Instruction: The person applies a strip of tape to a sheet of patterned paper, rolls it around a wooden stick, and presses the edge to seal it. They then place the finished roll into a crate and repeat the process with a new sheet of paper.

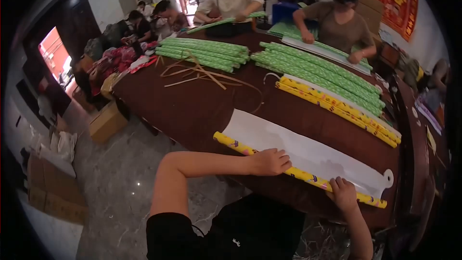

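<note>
A roll of yellow patterned wrapping paper (308, 178) lies along the near edge of the table. Its white underside (293, 142) is spread out behind it, partly unrolled. My left hand (271, 162) is closed over the middle of the roll with its fingers curled. Nearer the right end, my right hand (343, 194) is wrapped round the same roll, its fingers on top and the thumb side hidden. A small white tape roll (388, 178) stands at the sheet's right corner.
Beyond the sheet lie finished yellow rolls (337, 110) and stacks of green rolls (317, 74). Brown strips (207, 74) lie loose on the brown table (168, 106). Two people across the table handle green paper. A cardboard box (108, 121) stands on the floor at left.
</note>
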`<state>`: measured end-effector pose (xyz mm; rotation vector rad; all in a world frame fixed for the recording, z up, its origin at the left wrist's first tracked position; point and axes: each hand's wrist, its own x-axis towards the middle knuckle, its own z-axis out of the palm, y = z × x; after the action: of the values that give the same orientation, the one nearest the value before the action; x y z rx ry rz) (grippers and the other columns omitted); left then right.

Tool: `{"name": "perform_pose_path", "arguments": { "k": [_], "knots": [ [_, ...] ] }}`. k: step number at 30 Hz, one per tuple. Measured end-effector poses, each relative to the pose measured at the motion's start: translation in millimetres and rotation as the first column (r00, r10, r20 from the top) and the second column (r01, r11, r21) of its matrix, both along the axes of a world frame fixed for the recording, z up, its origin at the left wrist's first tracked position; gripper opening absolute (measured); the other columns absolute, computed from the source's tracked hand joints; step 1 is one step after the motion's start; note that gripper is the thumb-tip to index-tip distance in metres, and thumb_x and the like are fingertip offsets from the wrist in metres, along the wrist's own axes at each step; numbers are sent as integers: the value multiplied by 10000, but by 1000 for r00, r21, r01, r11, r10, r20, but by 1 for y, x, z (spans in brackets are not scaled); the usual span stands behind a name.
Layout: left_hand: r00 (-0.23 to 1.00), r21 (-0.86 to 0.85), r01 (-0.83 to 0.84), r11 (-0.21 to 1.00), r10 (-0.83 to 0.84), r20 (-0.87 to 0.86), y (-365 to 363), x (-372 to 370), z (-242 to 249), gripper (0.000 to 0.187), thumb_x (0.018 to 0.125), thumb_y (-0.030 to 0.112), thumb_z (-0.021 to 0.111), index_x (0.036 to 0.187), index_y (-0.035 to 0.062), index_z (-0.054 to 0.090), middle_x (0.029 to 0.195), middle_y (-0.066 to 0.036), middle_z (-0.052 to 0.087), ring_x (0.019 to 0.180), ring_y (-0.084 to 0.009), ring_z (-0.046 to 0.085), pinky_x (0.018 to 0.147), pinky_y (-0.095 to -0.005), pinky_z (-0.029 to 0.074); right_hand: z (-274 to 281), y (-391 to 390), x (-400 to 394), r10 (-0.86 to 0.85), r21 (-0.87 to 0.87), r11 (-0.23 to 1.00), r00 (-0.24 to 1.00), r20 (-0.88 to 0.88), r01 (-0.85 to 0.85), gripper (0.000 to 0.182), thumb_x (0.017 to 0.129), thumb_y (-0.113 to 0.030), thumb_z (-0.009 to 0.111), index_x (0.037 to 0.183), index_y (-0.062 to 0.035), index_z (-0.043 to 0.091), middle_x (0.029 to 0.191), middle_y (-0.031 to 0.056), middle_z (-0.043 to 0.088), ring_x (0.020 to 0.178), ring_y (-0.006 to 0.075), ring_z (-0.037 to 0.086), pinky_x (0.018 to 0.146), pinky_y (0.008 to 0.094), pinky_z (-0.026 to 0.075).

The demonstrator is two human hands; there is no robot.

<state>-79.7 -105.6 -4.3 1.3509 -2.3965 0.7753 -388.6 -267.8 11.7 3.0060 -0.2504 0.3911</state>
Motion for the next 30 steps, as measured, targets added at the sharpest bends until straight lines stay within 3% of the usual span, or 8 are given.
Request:
{"name": "perform_pose_path", "arguments": {
  "k": [5,8,11,14,17,20,24,30],
  "knots": [
    [1000,-14,3,1000,-3,-29,-4,-4,-15,198,738,197,601,879,60,578,827,-55,534,788,-204,545,622,-307,467,6,-1,-1,16,-85,996,998,-55,-20,407,671,-279,748,958,-48,576,854,108,566,802,299,574,733,415,476],
    [983,117,74,990,-53,-174,-3,-1,-19,256,785,252,633,920,41,581,927,-87,573,868,-246,583,720,-358,496,-5,-9,-7,54,-52,997,994,-91,-59,404,676,-292,754,942,-44,578,883,107,583,800,294,588,705,404,485],
    [959,379,236,895,-152,-238,-12,6,-34,388,905,353,598,1068,1,574,1203,-164,578,1065,-343,590,912,-414,482,-20,-14,-16,81,-67,994,994,-77,-86,436,715,-328,760,1029,-71,599,968,114,618,851,298,626,718,414,518],
    [910,168,329,929,-264,-318,-13,4,-43,404,892,339,614,1118,7,570,1192,-166,577,1050,-360,585,916,-413,479,-36,-13,-24,72,-132,989,997,-10,-73,461,735,-347,765,1107,-111,629,1027,115,633,877,299,649,741,428,546],
    [946,293,241,925,-156,-285,-15,-1,-52,401,868,337,644,1124,35,581,1182,-148,570,1115,-345,552,947,-433,451,-35,-13,-25,56,-204,977,998,-6,-56,469,708,-303,790,1084,-76,626,1048,141,649,859,325,663,728,433,552],
    [951,317,66,946,36,-306,8,-13,-23,393,872,333,643,1160,71,591,1182,-115,543,1147,-313,496,981,-460,418,-25,-14,-19,66,-29,997,997,-26,-67,446,710,-306,786,1062,-70,646,1078,143,648,900,310,658,754,433,553],
    [934,162,36,986,25,-356,7,-14,-32,396,839,320,666,1139,72,590,1122,-128,557,1084,-315,523,935,-472,438,4,-9,0,169,27,986,983,-70,-167,467,684,-263,767,1067,-39,619,1041,153,629,947,344,622,816,463,508],
    [885,281,223,933,-74,-459,-8,-1,-26,392,821,332,689,1049,32,579,1013,-141,578,1008,-327,565,909,-435,453,-11,-13,2,158,50,987,985,-74,-155,486,684,-257,749,1069,-7,588,982,160,611,945,367,597,856,476,460]
  ]
}}
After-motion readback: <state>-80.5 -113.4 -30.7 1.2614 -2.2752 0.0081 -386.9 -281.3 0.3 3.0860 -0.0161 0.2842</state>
